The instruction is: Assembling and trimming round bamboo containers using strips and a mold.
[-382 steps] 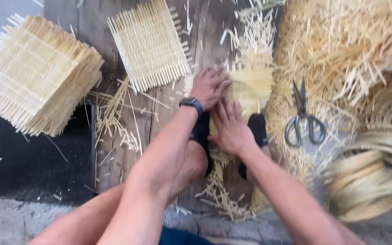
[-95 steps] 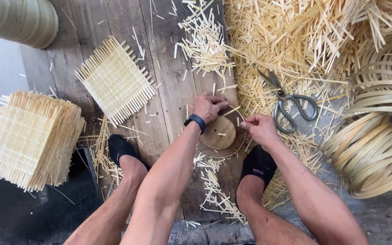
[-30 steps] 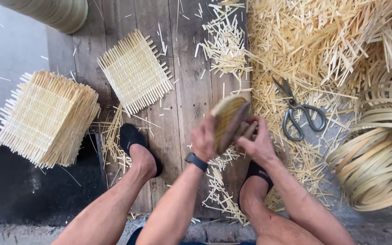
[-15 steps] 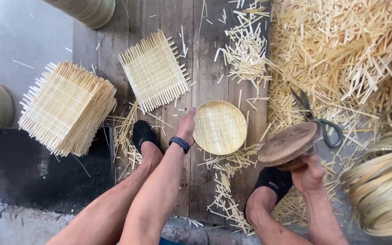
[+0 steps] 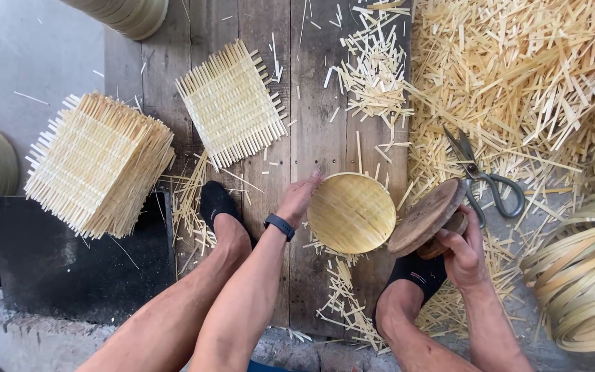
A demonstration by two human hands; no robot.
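My left hand (image 5: 299, 198) grips the left rim of a round, shallow woven bamboo tray (image 5: 352, 212) held above the wooden floor boards. To its right, my right hand (image 5: 464, 249) holds a round brown wooden disc mould (image 5: 427, 216), tilted on edge beside the tray. A black watch sits on my left wrist. My two feet in black socks rest on the boards below the hands.
Scissors (image 5: 482, 180) lie on bamboo offcuts at right. A single square woven mat (image 5: 231, 103) lies ahead; a thick stack of such mats (image 5: 98, 162) sits at left. Coiled bamboo hoops (image 5: 584, 275) pile at far right. Loose strips (image 5: 518, 76) cover the upper right.
The tray and wooden disc were pressed together in both hands a second ago; now they are apart, tray in the left hand, disc in the right, moved to the right.
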